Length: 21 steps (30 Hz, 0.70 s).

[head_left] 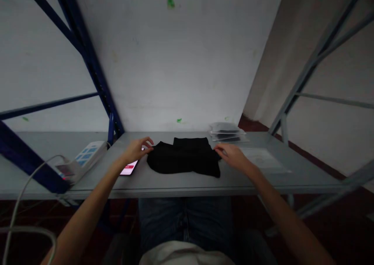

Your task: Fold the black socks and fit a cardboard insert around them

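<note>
Grey tabletop (175,182) holds dark-filled packets (227,132) behind and right of black cloth (184,158).

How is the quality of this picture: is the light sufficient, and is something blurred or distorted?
Head view: dim overall, so the black cloth loses most fold detail; in the same view, the phone screen glows brightly, fine details look soft, and wide-angle stretching appears toward the edges.

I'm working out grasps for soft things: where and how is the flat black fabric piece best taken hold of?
Probably by its left and right ends, pinched from either side. The flat black fabric piece stretches sideways across the grey tabletop, so opposite ends should spread the pull evenly; the left hand and right hand are at those ends.
</note>
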### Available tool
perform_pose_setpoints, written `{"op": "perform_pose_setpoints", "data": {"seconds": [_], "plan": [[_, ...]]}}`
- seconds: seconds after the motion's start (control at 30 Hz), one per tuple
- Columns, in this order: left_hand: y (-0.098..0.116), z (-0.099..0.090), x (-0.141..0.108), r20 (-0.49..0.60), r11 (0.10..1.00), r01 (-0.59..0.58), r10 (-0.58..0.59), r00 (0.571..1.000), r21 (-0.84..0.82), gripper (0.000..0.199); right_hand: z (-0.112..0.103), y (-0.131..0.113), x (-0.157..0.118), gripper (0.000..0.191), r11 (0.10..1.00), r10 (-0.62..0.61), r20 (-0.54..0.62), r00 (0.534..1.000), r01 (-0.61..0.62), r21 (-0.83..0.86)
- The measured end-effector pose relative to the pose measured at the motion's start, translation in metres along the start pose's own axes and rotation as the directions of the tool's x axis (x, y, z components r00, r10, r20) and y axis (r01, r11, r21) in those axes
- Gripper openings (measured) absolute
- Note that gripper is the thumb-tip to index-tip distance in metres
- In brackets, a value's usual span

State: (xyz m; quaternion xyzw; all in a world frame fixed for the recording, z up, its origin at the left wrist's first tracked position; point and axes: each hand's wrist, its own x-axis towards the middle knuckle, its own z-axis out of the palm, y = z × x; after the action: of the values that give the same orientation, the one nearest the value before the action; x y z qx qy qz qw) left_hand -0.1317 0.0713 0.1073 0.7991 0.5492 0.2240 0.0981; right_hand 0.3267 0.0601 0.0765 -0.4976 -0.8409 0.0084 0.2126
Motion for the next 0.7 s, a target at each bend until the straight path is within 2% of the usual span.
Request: {"op": "perform_pose_setpoints", "data": {"seconds": [0.1, 0.2, 0.3, 0.4, 0.47, 0.53, 0.7], "plan": [[-0.013, 0.0, 0.028, 0.044, 0.995, 0.099, -0.099, 0.994, -0.01, 0.036, 0.002, 0.009, 0.034, 0.026, 0.992, 0.079, 0.025, 0.997, -0.076, -0.102], [-0.024, 0.008, 0.048, 0.102, 0.98, 0.193, -0.196, 0.975, 0.04, 0.035, 0.012, 0.014, 0.054, 0.025, 0.978, 0.15, 0.071, 0.986, -0.137, -0.159], [-0.028, 0.021, 0.054, 0.083, 0.956, 0.261, -0.273, 0.958, 0.134, 0.032, 0.025, 0.014, 0.055, 0.021, 0.966, 0.194, 0.092, 0.977, -0.173, -0.193], [-0.03, 0.032, 0.052, 0.036, 0.917, 0.328, -0.344, 0.938, 0.226, 0.037, 0.033, 0.007, 0.048, 0.029, 0.954, 0.218, -0.023, 0.976, -0.218, -0.204], [-0.03, 0.036, 0.049, 0.059, 0.893, 0.357, -0.386, 0.92, 0.273, 0.042, 0.036, -0.006, 0.046, 0.037, 0.961, 0.195, -0.137, 0.971, -0.217, -0.171], [-0.029, 0.038, 0.048, 0.074, 0.886, 0.37, -0.404, 0.912, 0.28, 0.043, 0.037, -0.025, 0.047, 0.042, 0.982, 0.127, -0.18, 0.975, -0.149, -0.114], [-0.027, 0.04, 0.052, 0.055, 0.909, 0.37, -0.386, 0.921, 0.193, 0.027, 0.052, -0.093, 0.059, 0.047, 0.992, -0.122, -0.093, 0.988, 0.12, -0.034]]}}
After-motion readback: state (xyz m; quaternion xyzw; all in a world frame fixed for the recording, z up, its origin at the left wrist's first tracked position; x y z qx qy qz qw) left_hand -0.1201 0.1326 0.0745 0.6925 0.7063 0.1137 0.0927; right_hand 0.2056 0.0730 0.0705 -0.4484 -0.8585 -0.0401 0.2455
